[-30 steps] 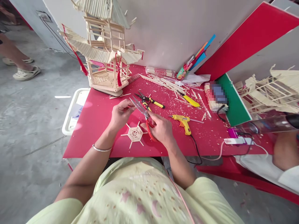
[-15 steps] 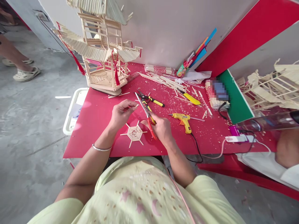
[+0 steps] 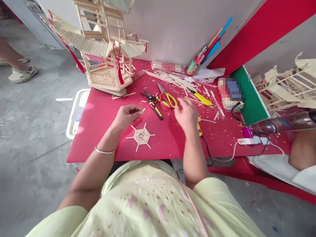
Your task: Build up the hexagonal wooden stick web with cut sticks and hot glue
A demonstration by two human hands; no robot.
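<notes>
My left hand (image 3: pixel 127 116) is closed, pinching a short pale stick piece (image 3: pixel 143 111) between thumb and fingertips above the red table. My right hand (image 3: pixel 187 113) is open, its fingertips beside the scissors (image 3: pixel 161 89), which lie on the table with their red and yellow handles towards me. Just left of them are black-and-yellow pliers (image 3: pixel 155 109). A six-spoked web of small sticks (image 3: pixel 141 136) lies flat below my left hand. Behind my right hand, a yellow glue gun (image 3: pixel 198 127) is mostly hidden.
A stick-built pavilion (image 3: pixel 108 80) with red tassels stands at the back left. Loose sticks (image 3: pixel 170 80), scraps and a yellow utility knife (image 3: pixel 202 98) lie at the back. On the right are a green board (image 3: pixel 251 95), a white power strip (image 3: pixel 250 141) and another person's arm (image 3: pixel 302 153).
My right hand has let go of the scissors, now lying near the pliers, and moved right and up. The pliers lie turned differently. My left hand still pinches the stick piece.
</notes>
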